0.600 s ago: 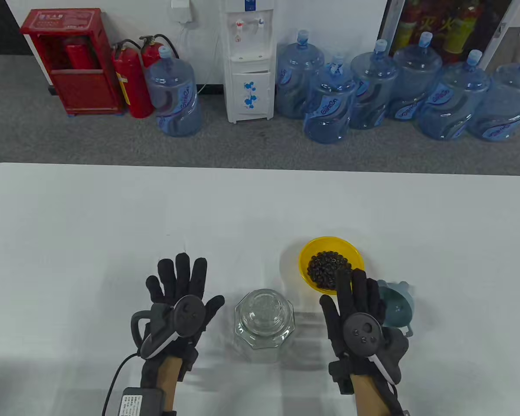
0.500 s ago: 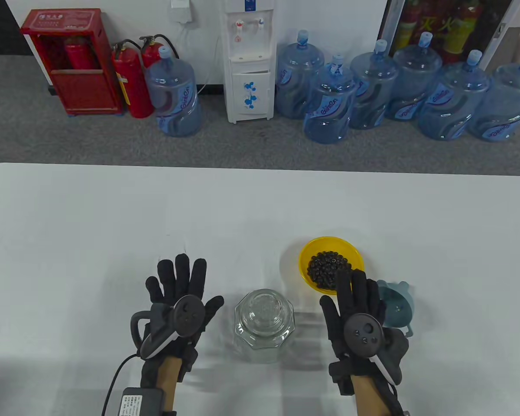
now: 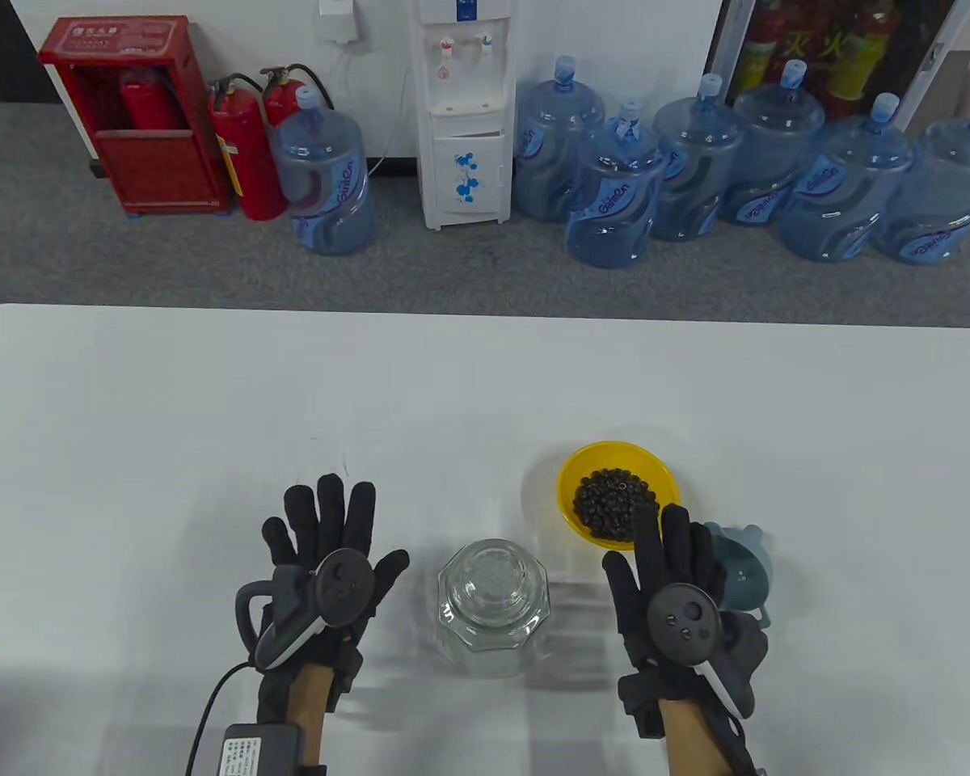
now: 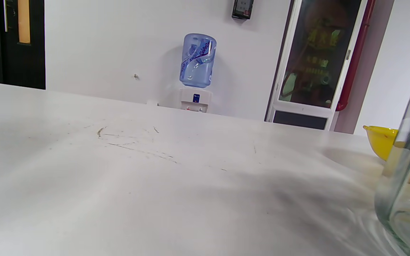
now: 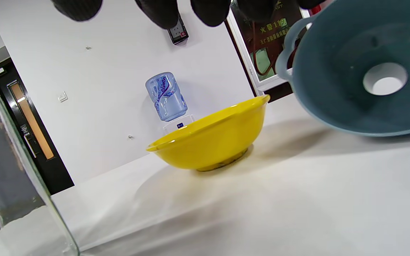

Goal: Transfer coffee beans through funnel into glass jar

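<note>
A clear glass jar [image 3: 494, 605] stands near the table's front, between my hands; its wall shows in the left wrist view [image 4: 409, 177] and the right wrist view [image 5: 9, 185]. A yellow bowl [image 3: 574, 473] holds dark coffee beans [image 3: 614, 501] behind the right hand; it shows in the right wrist view [image 5: 212, 140]. A blue-grey funnel [image 3: 744, 566] lies on its side right of that hand, its mouth seen in the right wrist view [image 5: 361, 71]. My left hand [image 3: 327, 525] is spread flat, empty, left of the jar. My right hand [image 3: 663, 541] is spread, empty, beside the funnel.
The white table [image 3: 210, 404] stretches far behind the objects. Beyond its back edge stand several water bottles [image 3: 614, 194], a water dispenser [image 3: 465, 113] and fire extinguishers [image 3: 246, 153] on the floor.
My left hand has shifted slightly left and toward me. My right hand has moved a little toward me and right. The jar, bowl and funnel have not moved.
</note>
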{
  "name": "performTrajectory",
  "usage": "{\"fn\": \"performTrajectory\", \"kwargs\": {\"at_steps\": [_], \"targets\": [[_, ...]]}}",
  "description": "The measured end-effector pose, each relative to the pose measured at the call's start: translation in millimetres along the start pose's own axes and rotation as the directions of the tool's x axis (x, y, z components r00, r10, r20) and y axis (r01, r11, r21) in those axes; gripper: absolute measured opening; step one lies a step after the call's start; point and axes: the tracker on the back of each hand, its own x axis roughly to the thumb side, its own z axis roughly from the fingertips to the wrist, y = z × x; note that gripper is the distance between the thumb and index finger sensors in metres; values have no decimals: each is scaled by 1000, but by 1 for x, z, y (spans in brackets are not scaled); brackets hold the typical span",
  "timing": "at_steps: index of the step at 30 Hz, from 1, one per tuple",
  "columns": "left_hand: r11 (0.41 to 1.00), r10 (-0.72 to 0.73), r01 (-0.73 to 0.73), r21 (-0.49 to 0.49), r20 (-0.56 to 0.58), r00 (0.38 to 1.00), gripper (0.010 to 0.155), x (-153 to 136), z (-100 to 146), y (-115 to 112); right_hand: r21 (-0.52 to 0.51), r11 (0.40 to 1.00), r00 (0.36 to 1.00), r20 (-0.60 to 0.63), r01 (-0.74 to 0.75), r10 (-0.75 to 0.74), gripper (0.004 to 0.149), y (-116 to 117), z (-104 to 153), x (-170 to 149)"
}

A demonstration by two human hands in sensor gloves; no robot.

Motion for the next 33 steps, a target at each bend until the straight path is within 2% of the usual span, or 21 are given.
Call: {"fn": "performTrajectory", "kwargs": {"at_steps": [7,10,13,17,19,21,24,27,33], "targets": [[1000,22,-22,-16,9,1000,81,1,3,1,17,1000,1000,-11,2,-2,69,1,-1,-2],[998,67,-67,9,44,997,81,5,6,8,29,1000,1000,-10,9,-8,69,1,-1,-1],[991,125,-131,34,135,983,82,20,11,23,28,1000,1000,-3,6,-6,69,1,-1,0],[985,148,-170,39,330,932,83,57,21,40,35,999,1000,5,14,-14,69,2,-1,1],[988,109,-144,53,411,905,84,79,25,47,37,999,1000,8,15,-15,69,2,-1,1],[997,-2,-35,69,468,884,84,101,27,51,38,999,1000,11,21,-21,69,2,-1,1],[990,-140,116,79,496,857,83,120,24,47,37,999,1000,14,18,-19,69,2,0,1],[982,-186,175,69,494,850,81,125,18,40,40,999,1000,13,27,-27,69,2,0,0],[986,-166,143,85,533,830,76,128,12,40,40,998,999,9,43,-43,69,2,0,0]]}}
